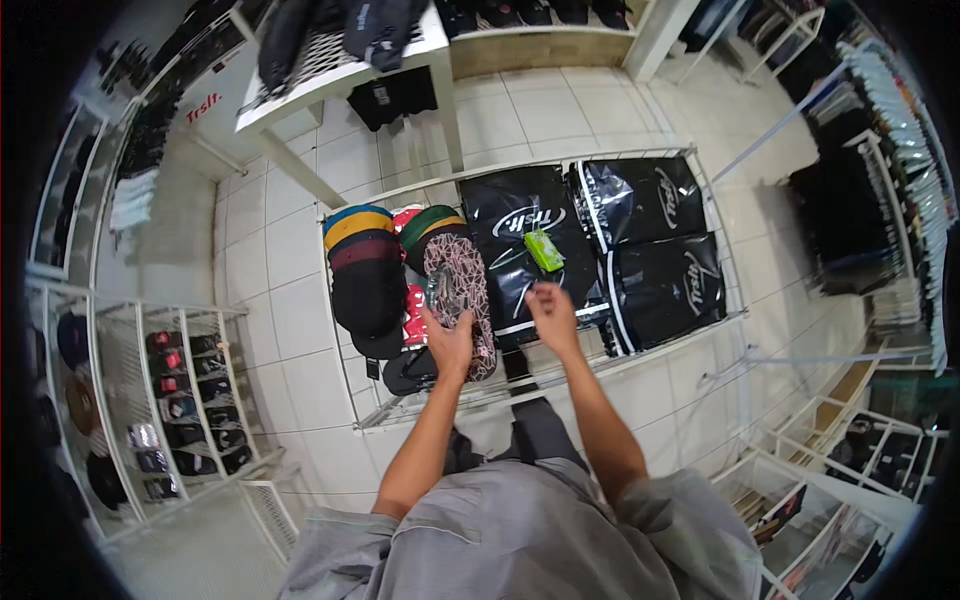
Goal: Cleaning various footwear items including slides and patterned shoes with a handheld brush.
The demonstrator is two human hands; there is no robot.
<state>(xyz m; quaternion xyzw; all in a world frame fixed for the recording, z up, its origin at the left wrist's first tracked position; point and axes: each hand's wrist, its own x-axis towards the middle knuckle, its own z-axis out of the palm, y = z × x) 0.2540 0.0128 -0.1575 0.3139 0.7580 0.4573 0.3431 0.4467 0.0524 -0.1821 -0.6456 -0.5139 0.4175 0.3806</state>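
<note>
My left hand point(448, 341) is over a long item with a pink and black geometric pattern point(472, 277). Its thumb and fingers are apart, by a piece of clear plastic point(439, 287); whether they grip it is not plain. My right hand point(553, 311) hovers by a black plastic package point(517, 255), fingers loosely curled, with nothing visible in them. A bright green packet point(544, 250) lies on that package. Left of my left hand is an overlapping row of caps point(367, 285), with a green and yellow cap point(431, 225) nearer the middle. Red wrapped packages point(414, 319) show between them.
A low white wire rack point(390, 414) bears these things, with more black packages point(667, 285) at its right. A white display table point(442, 45) stands beyond. Shelves of caps point(187, 405) are at left, hanging clothes point(840, 217) at right. The floor is tiled point(551, 101).
</note>
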